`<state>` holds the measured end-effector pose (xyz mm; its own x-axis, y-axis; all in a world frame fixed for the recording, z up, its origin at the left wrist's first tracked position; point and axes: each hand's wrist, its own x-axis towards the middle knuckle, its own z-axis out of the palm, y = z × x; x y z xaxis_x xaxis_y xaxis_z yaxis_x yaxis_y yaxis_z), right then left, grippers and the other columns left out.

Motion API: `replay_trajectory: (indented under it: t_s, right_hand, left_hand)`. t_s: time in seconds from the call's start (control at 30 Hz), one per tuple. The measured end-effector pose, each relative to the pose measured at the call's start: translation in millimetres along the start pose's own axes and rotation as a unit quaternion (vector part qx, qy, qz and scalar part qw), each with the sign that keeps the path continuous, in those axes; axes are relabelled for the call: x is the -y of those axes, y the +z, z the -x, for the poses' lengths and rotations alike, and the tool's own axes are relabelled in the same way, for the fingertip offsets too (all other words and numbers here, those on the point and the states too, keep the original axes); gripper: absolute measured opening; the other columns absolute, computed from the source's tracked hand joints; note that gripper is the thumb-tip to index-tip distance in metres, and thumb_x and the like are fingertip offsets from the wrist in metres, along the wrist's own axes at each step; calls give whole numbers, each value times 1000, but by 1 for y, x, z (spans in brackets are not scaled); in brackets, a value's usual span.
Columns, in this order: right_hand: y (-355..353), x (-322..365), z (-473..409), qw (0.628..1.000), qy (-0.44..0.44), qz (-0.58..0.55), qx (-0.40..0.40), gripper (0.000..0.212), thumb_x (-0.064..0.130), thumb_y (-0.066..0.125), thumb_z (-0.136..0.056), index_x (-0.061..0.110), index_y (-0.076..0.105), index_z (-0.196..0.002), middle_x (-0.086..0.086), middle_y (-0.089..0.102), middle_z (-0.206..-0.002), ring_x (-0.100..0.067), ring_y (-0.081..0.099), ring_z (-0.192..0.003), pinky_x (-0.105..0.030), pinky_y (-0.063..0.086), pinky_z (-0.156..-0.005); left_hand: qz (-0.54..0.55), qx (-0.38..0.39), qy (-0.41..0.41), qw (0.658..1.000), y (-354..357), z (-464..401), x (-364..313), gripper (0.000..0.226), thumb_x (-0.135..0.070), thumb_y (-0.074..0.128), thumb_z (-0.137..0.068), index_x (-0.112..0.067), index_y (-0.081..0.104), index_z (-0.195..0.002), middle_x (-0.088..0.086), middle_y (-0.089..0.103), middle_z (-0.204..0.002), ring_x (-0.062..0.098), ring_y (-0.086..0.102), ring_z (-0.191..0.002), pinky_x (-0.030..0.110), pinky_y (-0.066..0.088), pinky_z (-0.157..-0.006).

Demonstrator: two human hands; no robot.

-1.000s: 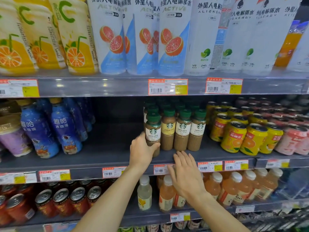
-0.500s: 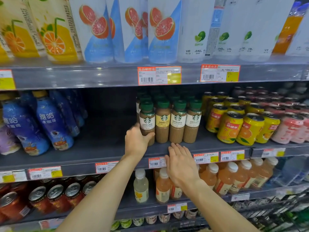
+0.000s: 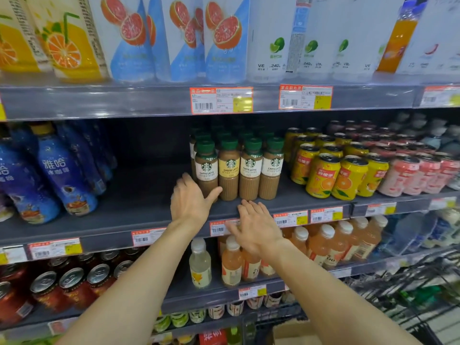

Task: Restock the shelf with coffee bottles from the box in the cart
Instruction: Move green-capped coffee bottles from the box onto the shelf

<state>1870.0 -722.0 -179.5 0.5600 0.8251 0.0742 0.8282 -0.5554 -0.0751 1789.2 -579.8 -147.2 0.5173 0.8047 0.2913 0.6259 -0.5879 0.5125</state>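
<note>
left hand (image 3: 191, 202) has let go of leftmost caffe latte bottle (image 3: 206, 168), fingers now spread. right hand (image 3: 256, 226) flat, holding nothing, by shelf edge (image 3: 99, 235). bottle placed; next from box.

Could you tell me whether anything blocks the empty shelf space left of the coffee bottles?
Nothing visible does. The bare shelf between the blue bottles and the coffee bottles lies open at the front; only the left hand hovers there.
</note>
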Motion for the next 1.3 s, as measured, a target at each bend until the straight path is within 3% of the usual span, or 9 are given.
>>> replay_trajectory:
  t_s: [0.1,0.2,0.4,0.57,0.67,0.73,0.83,1.1,1.3]
  right_hand:
    - [0,-6,7,999,-13,-47,-20,73,56,21,-100,8,13,-154,-8,6,-163,-18,-2,-150,-34,-3,-121]
    - [15,-12,33,990,-40,-90,-103,69,51,21,-102,10,10,-155,-4,-2,-163,-13,-9,-149,-30,-5,-121]
    - [77,-55,96,991,-26,-116,-68,66,45,15,-100,10,11,-155,-5,4,-163,-12,-4,-150,-36,11,-121]
    - [126,-126,166,994,63,-87,27,85,64,-2,-89,10,10,-155,-1,-3,-160,-15,-3,-149,-25,-9,-118]
    - [155,-169,211,979,140,-120,89,93,67,-3,-83,9,7,-155,-4,-2,-162,-14,-5,-149,-19,-13,-111]
    - [178,-197,239,955,211,-164,127,81,62,11,-93,10,6,-155,-3,-2,-163,-13,-5,-149,-19,-11,-112]
    - [209,-238,276,930,268,-202,151,70,51,25,-101,8,11,-155,-8,4,-163,-16,0,-150,-24,-3,-118]
    - [263,-326,334,883,320,-256,231,69,52,27,-101,10,14,-154,-9,13,-161,-22,9,-149,-32,12,-119]
    - [309,-365,312,861,356,-294,211,69,68,18,-93,20,39,-137,-3,46,-139,-23,41,-132,-45,36,-106]
  left_hand:
    - [-65,-85,89,990,-4,22,3,91,-62,43,-90,4,20,-148,24,29,-152,34,29,-141,45,30,-114]
    - [-51,-85,237,966,6,60,-2,79,-52,35,-98,-3,6,-153,14,2,-162,23,2,-150,41,10,-122]
    - [-90,51,398,911,77,124,-17,65,-40,42,-97,-4,28,-149,12,22,-158,23,19,-148,44,23,-117]
    - [-128,195,367,901,148,174,-36,68,-50,30,-94,-4,43,-142,14,40,-151,26,37,-140,45,34,-111]
    - [-148,256,356,887,187,204,-60,73,-55,21,-97,-5,26,-150,11,21,-159,25,21,-147,40,19,-117]
    - [-152,297,356,873,214,226,-80,74,-56,19,-100,-8,6,-154,8,-1,-162,22,1,-150,37,3,-120]
    - [-169,342,349,856,254,261,-113,73,-55,16,-101,-9,-2,-154,7,-8,-162,20,-7,-150,36,-3,-120]
    - [-229,456,317,799,383,341,-153,72,-53,14,-100,-6,4,-154,10,2,-163,21,3,-150,37,6,-119]
    - [-240,508,276,780,466,371,-144,68,-50,17,-101,-9,9,-154,7,8,-162,21,8,-149,38,14,-120]
